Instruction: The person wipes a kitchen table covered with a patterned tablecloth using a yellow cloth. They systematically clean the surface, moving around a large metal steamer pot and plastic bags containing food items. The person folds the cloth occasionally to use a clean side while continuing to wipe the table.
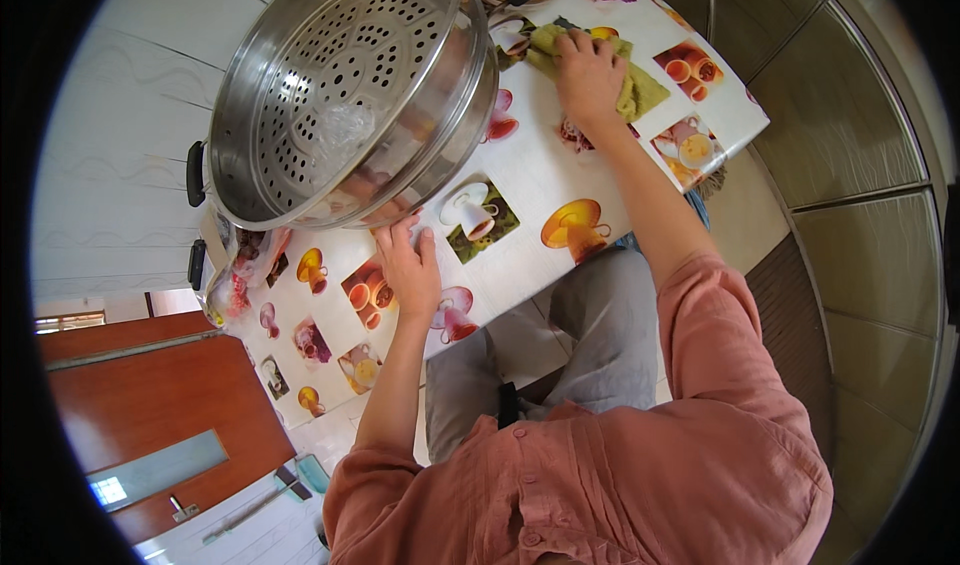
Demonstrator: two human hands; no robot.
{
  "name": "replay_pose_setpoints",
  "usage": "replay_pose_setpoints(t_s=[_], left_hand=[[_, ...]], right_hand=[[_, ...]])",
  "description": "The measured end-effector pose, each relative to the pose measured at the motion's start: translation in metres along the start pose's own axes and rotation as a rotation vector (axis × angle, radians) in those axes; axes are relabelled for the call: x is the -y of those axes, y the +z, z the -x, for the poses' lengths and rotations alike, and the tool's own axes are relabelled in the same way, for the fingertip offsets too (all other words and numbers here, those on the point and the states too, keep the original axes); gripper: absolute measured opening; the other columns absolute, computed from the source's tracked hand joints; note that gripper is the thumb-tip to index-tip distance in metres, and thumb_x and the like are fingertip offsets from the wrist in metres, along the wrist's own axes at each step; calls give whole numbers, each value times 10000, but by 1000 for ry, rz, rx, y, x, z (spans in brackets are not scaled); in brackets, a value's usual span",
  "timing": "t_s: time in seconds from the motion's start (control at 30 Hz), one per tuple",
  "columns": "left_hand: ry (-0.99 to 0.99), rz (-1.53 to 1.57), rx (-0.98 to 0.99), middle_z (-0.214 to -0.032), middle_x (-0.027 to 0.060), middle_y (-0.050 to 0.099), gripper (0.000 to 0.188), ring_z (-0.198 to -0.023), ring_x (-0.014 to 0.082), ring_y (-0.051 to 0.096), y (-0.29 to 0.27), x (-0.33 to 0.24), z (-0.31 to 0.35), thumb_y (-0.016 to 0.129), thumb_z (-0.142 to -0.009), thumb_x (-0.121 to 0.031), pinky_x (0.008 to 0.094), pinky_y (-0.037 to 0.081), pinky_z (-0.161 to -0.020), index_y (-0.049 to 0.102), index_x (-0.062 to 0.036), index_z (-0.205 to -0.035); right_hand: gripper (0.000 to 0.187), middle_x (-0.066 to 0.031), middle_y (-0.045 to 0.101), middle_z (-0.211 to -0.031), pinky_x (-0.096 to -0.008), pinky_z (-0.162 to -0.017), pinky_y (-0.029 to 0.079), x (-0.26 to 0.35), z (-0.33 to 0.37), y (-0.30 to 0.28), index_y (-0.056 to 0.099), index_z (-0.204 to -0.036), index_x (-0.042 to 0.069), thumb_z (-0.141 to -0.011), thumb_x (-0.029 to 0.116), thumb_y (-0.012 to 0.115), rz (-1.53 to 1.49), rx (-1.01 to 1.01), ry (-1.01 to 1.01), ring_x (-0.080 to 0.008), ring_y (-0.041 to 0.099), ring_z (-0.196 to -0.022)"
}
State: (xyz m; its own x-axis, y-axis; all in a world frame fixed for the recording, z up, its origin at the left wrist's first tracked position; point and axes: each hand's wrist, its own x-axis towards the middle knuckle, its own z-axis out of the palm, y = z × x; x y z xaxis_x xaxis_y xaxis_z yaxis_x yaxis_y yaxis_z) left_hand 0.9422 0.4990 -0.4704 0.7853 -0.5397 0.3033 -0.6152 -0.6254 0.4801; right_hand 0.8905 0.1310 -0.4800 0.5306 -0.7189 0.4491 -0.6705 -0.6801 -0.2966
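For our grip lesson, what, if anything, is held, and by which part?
Right hand: palm-down over the middle of a crumpled olive-green cloth. Left hand: at the lower edge of a round steel steamer. Whether either grips cannot be told.

Right hand [592,70] far forward — palm down, left hand [410,275] closer in

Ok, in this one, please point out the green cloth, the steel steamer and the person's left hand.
Green cloth [643,92], head view: its uncovered right portion.
Steel steamer [353,83], head view: its perforated bottom, near the middle.
Left hand [408,270], head view: the back of the hand.
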Motion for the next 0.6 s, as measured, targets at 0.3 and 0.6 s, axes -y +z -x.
replay_pose_setpoints(t_s=[0.3, 0.6], left_hand=[[-20, -3, 9, -1216, 166, 579, 251, -1181, 374, 568, -4, 3, 0, 639, -995, -167, 460, 433, -1036, 619, -34, -1207], [12, -65, -11, -1205, 170, 581, 246, -1132, 370, 570, -3, 3, 0, 637, -1002, -183, 466, 440, -1005, 628, -36, -1199]], right_hand=[[408, 13, 631, -1394, -474, -1051, 445, 2, -15, 2, 632, -1363, 206, -963, 280, 660, -167, 72, -600, -252, 582, -1281], [385, 19, 615, -1434, -556, -1021, 486, -128, -83, -12, 622, -1376, 234, -1014, 368, 618, 96, 64, -175, -227, 580, -1325]])
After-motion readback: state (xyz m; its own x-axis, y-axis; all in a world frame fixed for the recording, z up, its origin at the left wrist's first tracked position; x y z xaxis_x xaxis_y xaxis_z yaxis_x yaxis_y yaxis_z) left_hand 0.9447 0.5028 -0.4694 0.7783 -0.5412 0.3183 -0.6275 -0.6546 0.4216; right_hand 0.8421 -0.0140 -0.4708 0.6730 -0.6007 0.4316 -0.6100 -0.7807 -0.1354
